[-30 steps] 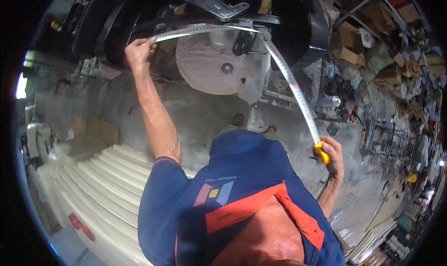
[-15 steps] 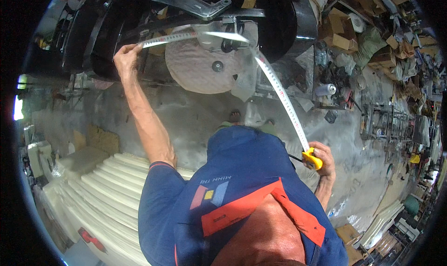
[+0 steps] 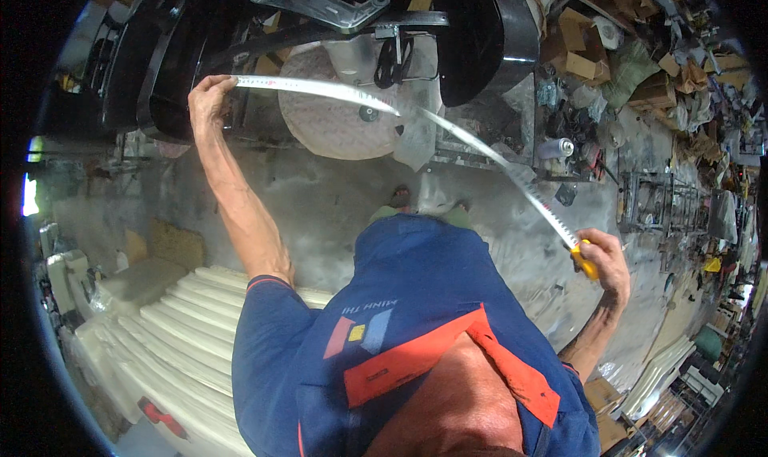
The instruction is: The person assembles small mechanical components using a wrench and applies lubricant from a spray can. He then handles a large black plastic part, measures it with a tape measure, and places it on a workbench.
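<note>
A tape measure is stretched in an arc between my hands. Its yellow case (image 3: 587, 262) is gripped in my right hand (image 3: 610, 263), off to the right of my body. My left hand (image 3: 210, 103) pinches the far end of the white blade (image 3: 312, 87), fingers closed on it, close to the black panels (image 3: 172, 81). The blade sags with a bend near its middle, where it blurs and its outline breaks up. Behind that bend lies a round, pale disc-shaped piece (image 3: 320, 129), partly covered by the blade.
A grey metal bracket (image 3: 320, 5) rests on the black parts at the far side. Cardboard boxes (image 3: 586, 53) and a spray can (image 3: 556, 148) are at the right. Stacked cream ribbed pieces (image 3: 184, 329) lie at left near my elbow, with a red tool (image 3: 162, 417) on them.
My right hand has moved right with the tape case, and my left hand slightly left. The blade spans wider, and its middle bend has dropped nearer to me.
</note>
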Motion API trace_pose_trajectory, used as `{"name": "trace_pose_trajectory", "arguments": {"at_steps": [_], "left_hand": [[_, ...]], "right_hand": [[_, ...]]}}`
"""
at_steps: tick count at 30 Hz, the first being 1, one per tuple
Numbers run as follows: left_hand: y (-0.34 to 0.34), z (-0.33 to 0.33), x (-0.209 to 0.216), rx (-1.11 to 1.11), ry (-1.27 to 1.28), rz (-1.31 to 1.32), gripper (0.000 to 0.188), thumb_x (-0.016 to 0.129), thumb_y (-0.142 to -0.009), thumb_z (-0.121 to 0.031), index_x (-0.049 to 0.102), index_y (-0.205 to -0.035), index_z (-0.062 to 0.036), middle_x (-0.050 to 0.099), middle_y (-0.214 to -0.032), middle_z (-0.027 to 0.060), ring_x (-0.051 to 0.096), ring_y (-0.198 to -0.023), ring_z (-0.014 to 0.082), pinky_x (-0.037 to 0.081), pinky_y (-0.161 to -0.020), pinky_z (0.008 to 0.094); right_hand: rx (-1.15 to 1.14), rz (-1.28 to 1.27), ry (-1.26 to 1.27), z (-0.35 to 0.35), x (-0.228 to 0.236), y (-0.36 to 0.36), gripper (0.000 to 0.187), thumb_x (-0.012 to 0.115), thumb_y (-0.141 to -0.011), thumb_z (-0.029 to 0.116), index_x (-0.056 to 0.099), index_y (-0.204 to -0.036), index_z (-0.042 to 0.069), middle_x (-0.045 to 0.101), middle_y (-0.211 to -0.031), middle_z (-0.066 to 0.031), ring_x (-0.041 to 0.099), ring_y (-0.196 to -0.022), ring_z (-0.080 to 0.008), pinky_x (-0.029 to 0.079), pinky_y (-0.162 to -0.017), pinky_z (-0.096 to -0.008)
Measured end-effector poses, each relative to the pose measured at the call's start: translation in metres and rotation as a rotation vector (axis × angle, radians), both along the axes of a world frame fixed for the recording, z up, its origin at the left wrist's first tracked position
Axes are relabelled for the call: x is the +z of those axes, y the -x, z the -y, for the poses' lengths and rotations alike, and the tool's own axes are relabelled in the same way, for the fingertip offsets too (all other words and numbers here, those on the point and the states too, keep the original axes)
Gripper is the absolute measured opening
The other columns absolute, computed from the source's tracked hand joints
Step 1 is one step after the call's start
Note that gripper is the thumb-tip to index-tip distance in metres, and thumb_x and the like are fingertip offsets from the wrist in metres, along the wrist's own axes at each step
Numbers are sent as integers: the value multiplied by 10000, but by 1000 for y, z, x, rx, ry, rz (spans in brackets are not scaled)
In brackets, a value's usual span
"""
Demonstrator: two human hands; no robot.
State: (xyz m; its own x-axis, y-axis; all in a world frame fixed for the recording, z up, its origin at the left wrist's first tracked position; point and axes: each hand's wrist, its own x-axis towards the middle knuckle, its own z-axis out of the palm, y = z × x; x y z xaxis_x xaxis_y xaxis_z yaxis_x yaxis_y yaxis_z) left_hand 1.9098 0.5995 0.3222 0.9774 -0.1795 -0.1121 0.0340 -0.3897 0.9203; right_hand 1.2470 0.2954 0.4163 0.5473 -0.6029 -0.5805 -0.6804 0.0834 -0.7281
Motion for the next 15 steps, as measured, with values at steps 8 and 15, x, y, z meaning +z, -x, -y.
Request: {"name": "trace_pose_trajectory", "arguments": {"at_steps": [8, 15], "left_hand": [[-1, 0, -5, 21, -14, 6, 180, 807, -760, -73, 756, -926, -26, 575, -637, -39, 446, -505, 48, 300, -470, 225], [-12, -8, -11, -3, 136, -129, 179, 797, -798, -57, 757, -970, -31, 560, -649, -54, 423, -497, 40, 273, -450, 219]], "right_hand": [[12, -48, -31, -20, -17, -21, 339, 680, -848, 232, 703, -1040, -48, 672, -786, -76, 623, -687, -140, 508, -638, -308], [129, 78, -132, -19, -31, -9, 367, 720, -870, 273, 712, -1074, -33, 677, -794, -59, 634, -712, -123, 511, -650, -288]]}}
